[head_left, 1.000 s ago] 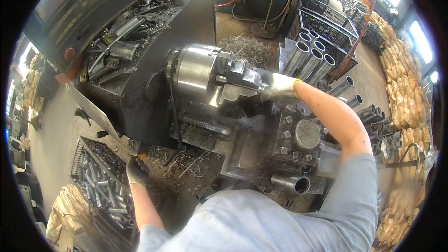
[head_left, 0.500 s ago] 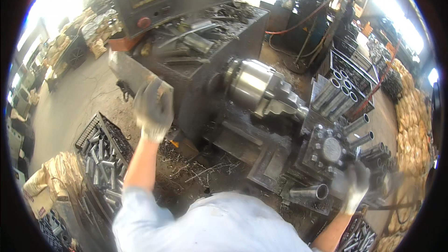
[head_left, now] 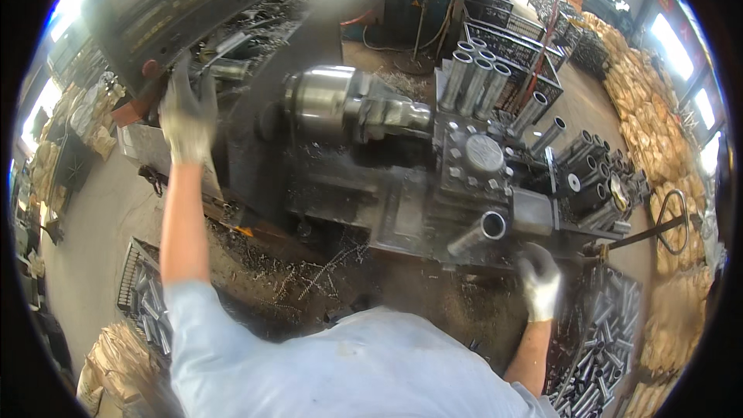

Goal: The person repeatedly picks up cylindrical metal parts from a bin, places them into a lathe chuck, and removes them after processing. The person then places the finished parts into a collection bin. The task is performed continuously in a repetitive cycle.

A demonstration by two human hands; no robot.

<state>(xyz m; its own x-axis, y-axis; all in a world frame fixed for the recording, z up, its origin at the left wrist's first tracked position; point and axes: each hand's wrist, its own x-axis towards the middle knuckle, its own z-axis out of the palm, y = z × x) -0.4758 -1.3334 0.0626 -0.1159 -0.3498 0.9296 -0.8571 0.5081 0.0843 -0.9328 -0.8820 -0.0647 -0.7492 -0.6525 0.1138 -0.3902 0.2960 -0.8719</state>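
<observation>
My left hand (head_left: 188,120), in a dirty work glove, is raised over the near edge of the lathe's headstock, just below the control panel (head_left: 159,19). Its fingers are stretched and apart, somewhat blurred, with nothing visible in them. A flat grey metal plate (head_left: 143,143) shows beside that wrist. In front of the lathe bed hangs my gloved right hand (head_left: 539,282), fingers curled in, no object showing. Nearest to it is a short metal tube (head_left: 477,234) at the square tool post (head_left: 478,156). The shiny chuck (head_left: 321,93) stands between my hands.
Several upright metal tubes (head_left: 481,81) stand behind the tool post, more at its right. A handwheel (head_left: 672,220) juts out at the right. Crates of cut tubes (head_left: 596,364) flank me. Curled metal chips (head_left: 325,271) lie below the bed; stacked sacks (head_left: 642,104) line the right.
My left hand has come off the grey plate and moved up towards the control panel. My right hand has left the tool post's right side and drawn nearer me. The view has turned right.
</observation>
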